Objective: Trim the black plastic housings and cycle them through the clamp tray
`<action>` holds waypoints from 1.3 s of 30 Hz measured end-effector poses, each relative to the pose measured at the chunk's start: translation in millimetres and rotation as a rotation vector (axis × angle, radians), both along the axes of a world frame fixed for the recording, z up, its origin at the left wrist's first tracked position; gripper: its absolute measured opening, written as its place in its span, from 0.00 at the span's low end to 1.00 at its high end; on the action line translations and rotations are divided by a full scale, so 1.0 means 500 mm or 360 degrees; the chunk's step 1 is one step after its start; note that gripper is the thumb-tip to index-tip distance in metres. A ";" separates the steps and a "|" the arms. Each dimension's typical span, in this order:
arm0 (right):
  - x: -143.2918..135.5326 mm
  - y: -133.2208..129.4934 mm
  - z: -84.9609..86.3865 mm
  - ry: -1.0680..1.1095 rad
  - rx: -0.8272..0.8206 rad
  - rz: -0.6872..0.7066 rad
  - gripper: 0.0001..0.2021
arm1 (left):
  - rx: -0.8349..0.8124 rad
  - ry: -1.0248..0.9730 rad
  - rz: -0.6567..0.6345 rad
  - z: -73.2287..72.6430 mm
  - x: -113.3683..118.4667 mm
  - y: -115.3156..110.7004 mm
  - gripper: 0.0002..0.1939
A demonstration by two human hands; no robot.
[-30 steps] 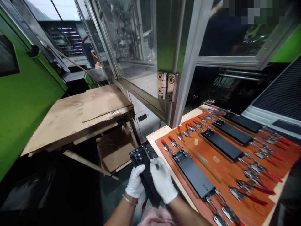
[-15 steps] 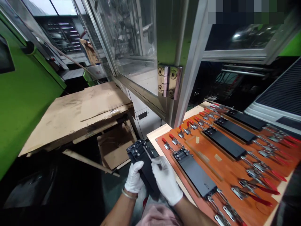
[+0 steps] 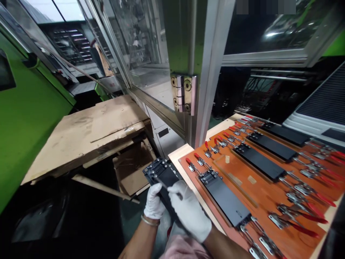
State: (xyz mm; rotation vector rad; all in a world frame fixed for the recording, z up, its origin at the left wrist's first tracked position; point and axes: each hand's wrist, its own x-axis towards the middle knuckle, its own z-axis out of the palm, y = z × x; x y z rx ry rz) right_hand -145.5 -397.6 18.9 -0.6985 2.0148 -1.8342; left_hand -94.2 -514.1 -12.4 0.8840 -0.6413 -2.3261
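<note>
My left hand (image 3: 154, 203), in a white glove, is wrapped around the left edge of a long black panel (image 3: 167, 177), which tilts up in front of me. Small metal fittings are clustered at the panel's far end. My gloved right hand (image 3: 190, 212) lies over the panel's right side, its fingers closed on a thin metal rod-shaped tool (image 3: 162, 183). The tool's tip reaches the fittings toward the left. What kind of tool it is does not show, and my right hand hides part of the panel.
To the right, an orange board (image 3: 258, 192) carries several black panels (image 3: 226, 199) and red-handled toggle clamps (image 3: 302, 228). A hinged metal door frame (image 3: 198, 104) stands ahead. Cardboard (image 3: 81, 133) covers a table at left, beside a green machine (image 3: 29, 118).
The tool's tip has moved left across the fittings, and my right hand has come slightly left and down. My left hand keeps its hold on the panel. The view has shifted a little.
</note>
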 end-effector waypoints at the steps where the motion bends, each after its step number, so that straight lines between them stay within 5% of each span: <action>1: 0.000 0.001 0.004 0.0037 0.0017 0.0073 0.07 | 0.0007 0.0003 0.0030 -0.001 -0.001 0.000 0.09; 15: -0.005 0.018 0.019 0.0209 0.0037 0.0039 0.07 | -0.0098 0.0246 -0.0201 0.028 0.000 0.017 0.08; 22: -0.019 0.000 -0.004 0.0069 -0.0222 -0.0088 0.06 | -0.0126 0.0257 -0.0274 0.042 0.005 0.029 0.12; 39: -0.026 0.014 0.007 0.0190 -0.0024 -0.0202 0.08 | -0.0094 0.0193 -0.0226 0.023 0.007 0.027 0.09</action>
